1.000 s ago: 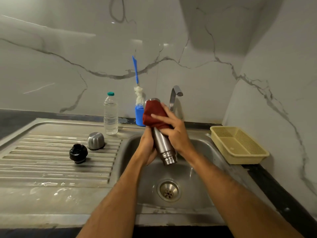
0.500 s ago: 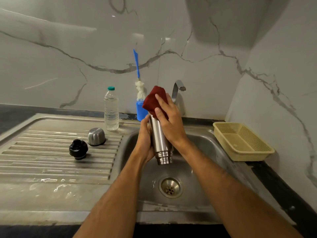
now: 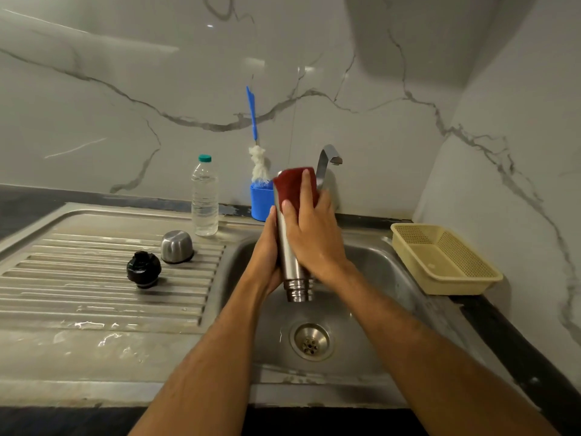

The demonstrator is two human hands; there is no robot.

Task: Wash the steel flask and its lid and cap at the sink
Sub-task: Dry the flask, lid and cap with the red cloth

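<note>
red cloth [image 3: 295,187], steel flask [image 3: 290,262] (silver), yellow basket [image 3: 446,278]

One flask [image 3: 290,262], one cap [image 3: 176,247], one lid [image 3: 143,269], one bottle [image 3: 205,196], one basket [image 3: 445,262]

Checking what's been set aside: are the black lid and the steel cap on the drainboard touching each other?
Apart. The head view shows the black lid and the steel cap with a strip of ribbed drainboard visible between them.

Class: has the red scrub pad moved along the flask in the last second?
Yes. The red scrub pad slid up to the flask's upturned base, nearer the tap.
</note>
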